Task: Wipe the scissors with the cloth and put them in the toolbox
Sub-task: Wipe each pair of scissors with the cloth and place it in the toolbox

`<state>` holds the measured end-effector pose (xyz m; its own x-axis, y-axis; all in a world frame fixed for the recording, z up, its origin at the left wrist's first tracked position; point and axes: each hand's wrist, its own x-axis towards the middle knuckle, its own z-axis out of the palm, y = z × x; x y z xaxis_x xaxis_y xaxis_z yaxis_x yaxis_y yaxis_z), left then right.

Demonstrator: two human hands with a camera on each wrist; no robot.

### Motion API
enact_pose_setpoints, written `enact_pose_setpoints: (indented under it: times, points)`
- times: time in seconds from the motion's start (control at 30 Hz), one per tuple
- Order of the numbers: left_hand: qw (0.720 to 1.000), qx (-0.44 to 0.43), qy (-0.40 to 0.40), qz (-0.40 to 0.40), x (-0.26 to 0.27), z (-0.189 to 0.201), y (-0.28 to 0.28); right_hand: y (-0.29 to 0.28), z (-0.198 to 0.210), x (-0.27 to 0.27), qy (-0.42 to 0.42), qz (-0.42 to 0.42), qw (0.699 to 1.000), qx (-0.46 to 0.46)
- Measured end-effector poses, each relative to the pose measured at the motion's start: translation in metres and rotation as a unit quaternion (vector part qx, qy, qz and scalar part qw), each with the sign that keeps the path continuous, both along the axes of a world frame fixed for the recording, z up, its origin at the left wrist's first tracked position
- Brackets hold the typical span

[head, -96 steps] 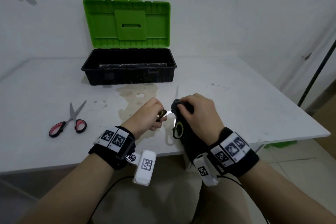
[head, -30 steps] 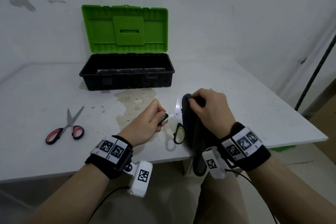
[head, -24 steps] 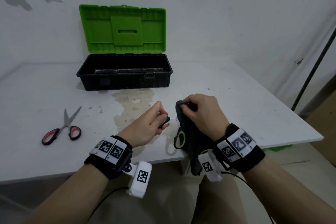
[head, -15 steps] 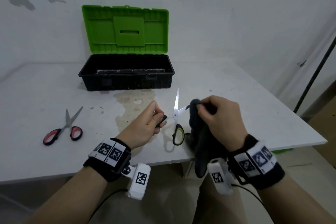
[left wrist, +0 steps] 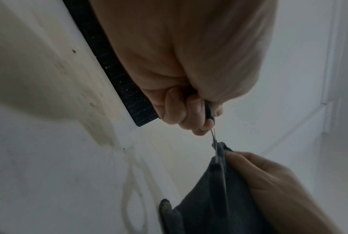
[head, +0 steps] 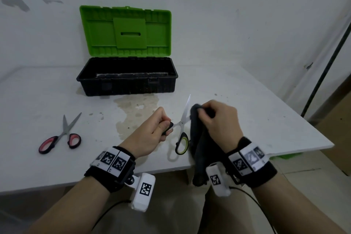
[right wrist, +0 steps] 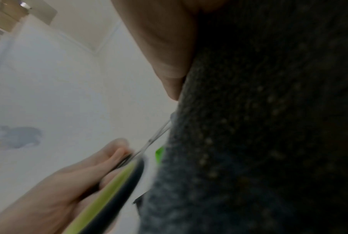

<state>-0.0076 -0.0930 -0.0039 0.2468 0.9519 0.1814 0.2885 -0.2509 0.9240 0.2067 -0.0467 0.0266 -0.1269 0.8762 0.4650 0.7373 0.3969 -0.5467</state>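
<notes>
My left hand (head: 152, 131) grips one black handle of the green-and-black scissors (head: 182, 125), which are spread open above the table's front edge. One blade points up and away; the other blade lies inside the dark grey cloth (head: 199, 144). My right hand (head: 216, 119) pinches that cloth around the blade, and the rest of the cloth hangs down past the table edge. In the left wrist view the thin blade (left wrist: 215, 147) runs from my fingers (left wrist: 191, 114) into the cloth (left wrist: 213, 197). The right wrist view is filled by cloth (right wrist: 259, 126), with the green handle (right wrist: 109, 190) below.
The black toolbox (head: 127, 85) stands open at the back of the white table (head: 247, 116), its green lid (head: 125, 32) raised against the wall. A second pair of scissors with red-and-black handles (head: 60, 137) lies at the left. A brownish stain (head: 136, 112) marks the table's middle.
The cloth-holding right hand has slid back in along the blade toward the pivot after pulling out to the right half a second ago. The left hand keeps its grip on the handle.
</notes>
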Motion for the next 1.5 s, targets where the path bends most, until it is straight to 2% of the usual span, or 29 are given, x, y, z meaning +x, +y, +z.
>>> enact_pose_setpoints:
  times: [0.1,0.2,0.3,0.4,0.5,0.6,0.8,0.9,1.03,1.13,1.23,1.33,1.4,1.43,1.5]
  points:
    - [1.0,-0.008,-0.005,-0.002,-0.003,-0.003,0.0,0.017,0.006,0.022,0.022,-0.06,0.998,-0.001]
    - [1.0,-0.016,-0.018,0.001,-0.005,-0.003,0.002,0.016,0.015,0.034,0.034,-0.081,0.996,0.018]
    - [0.999,-0.018,-0.047,0.008,-0.003,-0.002,0.004,-0.002,0.024,0.031,0.049,-0.052,0.997,0.024]
    - [0.998,-0.02,-0.057,0.015,0.001,-0.001,0.005,-0.023,0.026,0.013,0.04,0.014,0.999,0.027]
    - [0.999,-0.016,-0.04,0.023,0.007,-0.002,0.006,-0.03,0.015,-0.007,-0.02,0.072,0.997,0.025]
    - [0.999,-0.006,-0.021,0.027,0.011,-0.002,0.007,-0.027,0.001,-0.025,-0.084,0.087,0.992,0.018]
    - [0.997,0.013,-0.018,0.078,0.005,-0.007,0.008,-0.027,-0.007,-0.026,-0.121,0.112,0.986,-0.022]
    - [0.991,0.008,-0.043,0.126,-0.001,-0.008,0.013,-0.017,0.007,-0.009,-0.058,0.084,0.994,-0.034]
    - [0.983,0.012,-0.045,0.177,-0.008,0.0,0.024,0.021,0.033,0.013,0.022,0.005,1.0,-0.009]
    - [0.983,0.026,-0.059,0.172,-0.007,0.007,0.03,0.055,0.027,0.014,0.03,-0.03,0.999,-0.021]
    - [0.983,0.025,-0.073,0.169,-0.003,0.007,0.036,0.076,0.007,0.01,0.02,-0.032,0.997,-0.068]
    - [0.981,0.022,-0.079,0.177,0.001,0.005,0.039,0.081,-0.01,0.006,-0.029,-0.014,0.991,-0.133]
    - [0.98,0.025,-0.084,0.178,0.003,0.003,0.042,0.077,-0.015,0.003,-0.064,-0.018,0.989,-0.134]
    - [0.98,0.026,-0.089,0.178,0.004,0.002,0.043,0.072,-0.014,0.0,-0.061,-0.026,0.991,-0.117]
    - [0.978,0.03,-0.098,0.183,0.007,0.002,0.046,0.056,-0.008,-0.007,0.008,-0.011,0.995,-0.096]
